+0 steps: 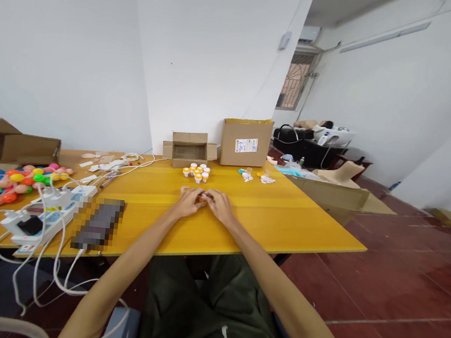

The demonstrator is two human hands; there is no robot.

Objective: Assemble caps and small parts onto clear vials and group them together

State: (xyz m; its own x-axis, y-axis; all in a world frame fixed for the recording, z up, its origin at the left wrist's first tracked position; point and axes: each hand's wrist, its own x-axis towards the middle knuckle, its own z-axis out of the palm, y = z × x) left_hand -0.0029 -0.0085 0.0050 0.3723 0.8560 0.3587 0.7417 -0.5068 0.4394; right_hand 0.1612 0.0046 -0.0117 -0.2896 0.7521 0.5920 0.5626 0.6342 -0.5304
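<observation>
My left hand [188, 203] and my right hand [218, 206] meet over the middle of the yellow table [276, 223]. Both have their fingers closed around a small orange and white piece [203, 199], mostly hidden by the fingertips. Just beyond them stands a cluster of small white and orange capped pieces [198, 173]. To the right of that lie loose small white parts with a teal piece [246, 175], and another little pile of white and orange parts [265, 178].
An open cardboard box [189, 152] and a closed, labelled carton [246, 144] stand at the back. On the left are colourful balls [18, 182], a power strip [60, 211] with tangled white cables, and a phone [99, 224]. The table's front edge runs close to my lap.
</observation>
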